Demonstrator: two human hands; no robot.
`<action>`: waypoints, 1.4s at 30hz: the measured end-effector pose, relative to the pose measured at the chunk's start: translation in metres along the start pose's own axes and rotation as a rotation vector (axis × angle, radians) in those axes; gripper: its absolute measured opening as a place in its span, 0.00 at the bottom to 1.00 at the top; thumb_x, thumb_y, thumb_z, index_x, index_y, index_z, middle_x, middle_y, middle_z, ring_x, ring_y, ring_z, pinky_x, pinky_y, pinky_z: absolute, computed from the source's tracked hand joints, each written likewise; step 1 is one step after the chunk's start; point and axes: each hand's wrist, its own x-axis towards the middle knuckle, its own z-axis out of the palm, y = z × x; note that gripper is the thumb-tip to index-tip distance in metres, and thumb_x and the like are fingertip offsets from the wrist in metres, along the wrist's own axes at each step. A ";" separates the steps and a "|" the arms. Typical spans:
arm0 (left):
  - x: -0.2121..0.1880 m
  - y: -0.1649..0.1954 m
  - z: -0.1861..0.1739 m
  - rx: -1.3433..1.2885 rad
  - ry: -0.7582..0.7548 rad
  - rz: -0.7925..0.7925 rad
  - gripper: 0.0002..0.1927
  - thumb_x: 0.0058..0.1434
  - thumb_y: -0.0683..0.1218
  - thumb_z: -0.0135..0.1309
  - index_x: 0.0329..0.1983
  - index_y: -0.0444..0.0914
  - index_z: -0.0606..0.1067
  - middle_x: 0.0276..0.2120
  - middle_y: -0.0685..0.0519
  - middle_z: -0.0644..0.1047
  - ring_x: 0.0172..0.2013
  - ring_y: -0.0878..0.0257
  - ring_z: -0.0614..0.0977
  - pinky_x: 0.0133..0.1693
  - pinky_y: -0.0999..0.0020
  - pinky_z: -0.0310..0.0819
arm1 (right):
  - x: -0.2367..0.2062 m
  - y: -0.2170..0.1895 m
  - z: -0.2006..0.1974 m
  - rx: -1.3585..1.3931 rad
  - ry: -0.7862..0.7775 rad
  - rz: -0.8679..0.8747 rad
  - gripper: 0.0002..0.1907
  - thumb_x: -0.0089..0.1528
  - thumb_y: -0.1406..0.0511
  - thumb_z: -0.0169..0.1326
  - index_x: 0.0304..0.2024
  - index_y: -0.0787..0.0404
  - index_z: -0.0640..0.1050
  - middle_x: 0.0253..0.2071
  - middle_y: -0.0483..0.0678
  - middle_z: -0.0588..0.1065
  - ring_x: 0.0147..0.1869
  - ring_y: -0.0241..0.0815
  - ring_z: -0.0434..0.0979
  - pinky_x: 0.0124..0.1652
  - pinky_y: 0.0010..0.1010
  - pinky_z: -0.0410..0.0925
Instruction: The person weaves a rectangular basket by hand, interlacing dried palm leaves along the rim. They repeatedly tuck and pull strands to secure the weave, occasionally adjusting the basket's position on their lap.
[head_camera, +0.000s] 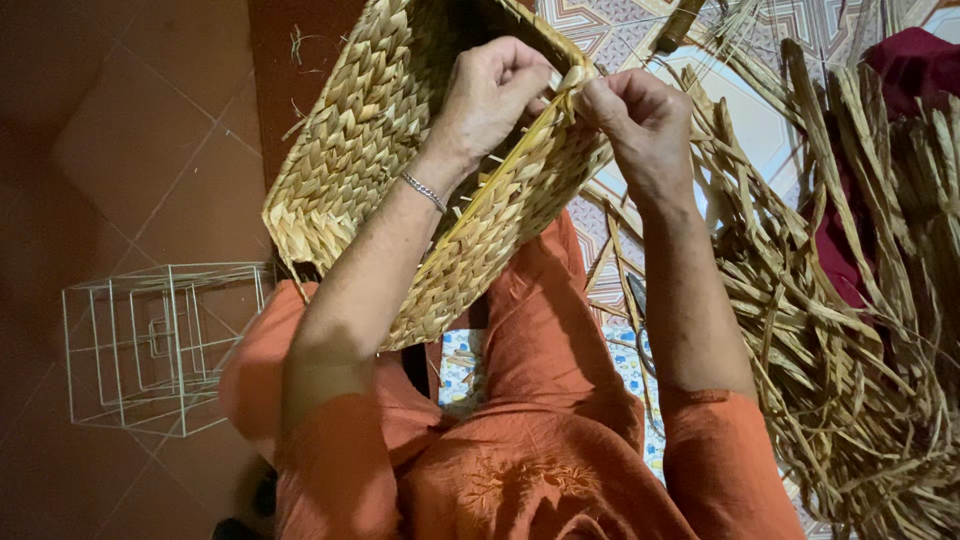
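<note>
Two hands, one woven basket, one wire frame

Basket under both hands: golden straw, herringbone weave. Loose strands right of the right hand: tan. Clothing below the hands: orange. Wire frame left of the left hand: white.

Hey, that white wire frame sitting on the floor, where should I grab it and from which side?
Take the white wire frame by one of its top edge rods, coming down from above. It is an open box of thin wires standing upright on the tiled floor, so the fingers can probably hook around a top rod easily. Both hands, left hand and right hand, are at the woven basket.
</note>
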 end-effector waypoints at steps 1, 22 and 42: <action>0.001 -0.001 0.001 -0.053 0.015 -0.045 0.07 0.70 0.43 0.54 0.42 0.33 0.77 0.33 0.52 0.82 0.30 0.70 0.83 0.33 0.76 0.80 | -0.001 -0.001 -0.001 0.018 -0.027 -0.012 0.10 0.70 0.63 0.62 0.40 0.65 0.80 0.35 0.48 0.80 0.35 0.33 0.79 0.38 0.26 0.74; -0.011 0.004 0.017 -0.323 0.142 -0.075 0.06 0.72 0.45 0.48 0.44 0.37 0.70 0.33 0.53 0.81 0.28 0.69 0.82 0.30 0.76 0.78 | -0.025 -0.011 0.004 -0.497 -0.089 -0.292 0.10 0.72 0.69 0.54 0.36 0.63 0.71 0.40 0.46 0.69 0.43 0.36 0.69 0.43 0.30 0.67; -0.031 0.047 0.029 0.362 0.129 0.373 0.22 0.59 0.36 0.65 0.54 0.40 0.71 0.39 0.56 0.77 0.39 0.68 0.81 0.39 0.73 0.80 | -0.027 -0.012 -0.019 -0.405 -0.103 -0.222 0.05 0.70 0.69 0.61 0.43 0.63 0.77 0.41 0.47 0.76 0.44 0.36 0.77 0.44 0.27 0.74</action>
